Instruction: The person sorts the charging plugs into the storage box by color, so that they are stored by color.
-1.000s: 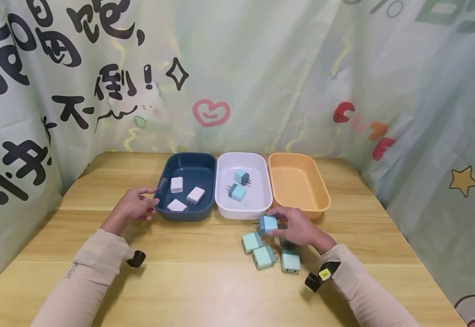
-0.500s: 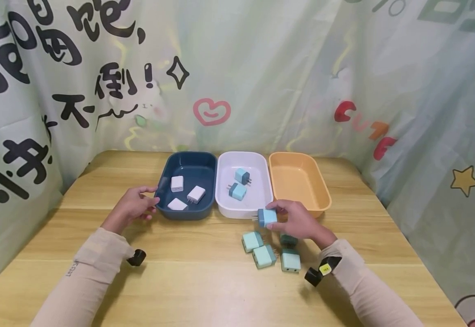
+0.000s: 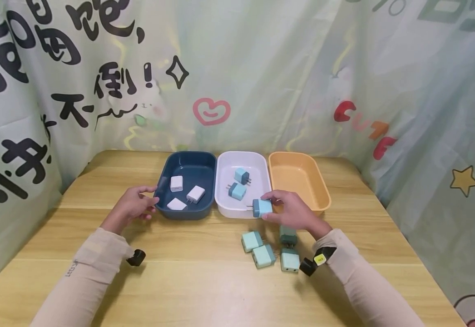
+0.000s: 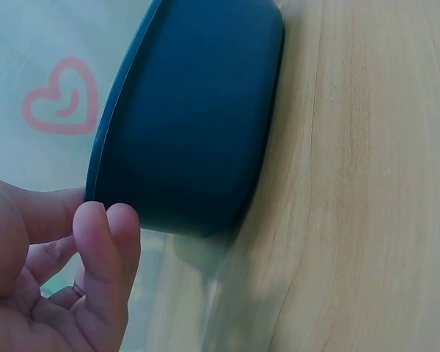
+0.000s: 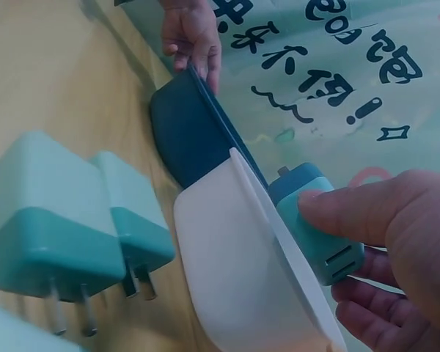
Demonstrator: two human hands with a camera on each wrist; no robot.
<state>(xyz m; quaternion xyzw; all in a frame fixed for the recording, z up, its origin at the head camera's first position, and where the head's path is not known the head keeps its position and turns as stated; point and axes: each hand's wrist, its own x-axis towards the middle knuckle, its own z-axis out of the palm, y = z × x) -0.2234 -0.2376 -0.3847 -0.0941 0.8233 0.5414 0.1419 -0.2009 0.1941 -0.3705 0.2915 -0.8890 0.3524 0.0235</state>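
My right hand [image 3: 294,210] pinches a light-blue charger [image 3: 262,208] with a darker blue end and metal prongs pointing left. It holds the charger at the front right rim of the white tray [image 3: 237,212]; the right wrist view shows two slots in the charger's end [image 5: 341,260]. Two similar blue chargers lie inside that tray. My left hand [image 3: 135,204] pinches the left rim of the dark blue tray [image 4: 183,117], which holds three white chargers [image 3: 195,194]. In front of the white tray several mint-green chargers [image 3: 264,256] lie on the table, prongs showing on some.
An orange tray [image 3: 299,179] stands against the white one's right side, with nothing seen inside it. All three trays form a row near the back of the wooden table [image 3: 205,281]. A printed curtain [image 3: 262,72] hangs behind and along both sides.
My right hand has lifted the blue charger up and slightly left, from above the green chargers to the white tray's front rim. The left hand stays at the dark blue tray.
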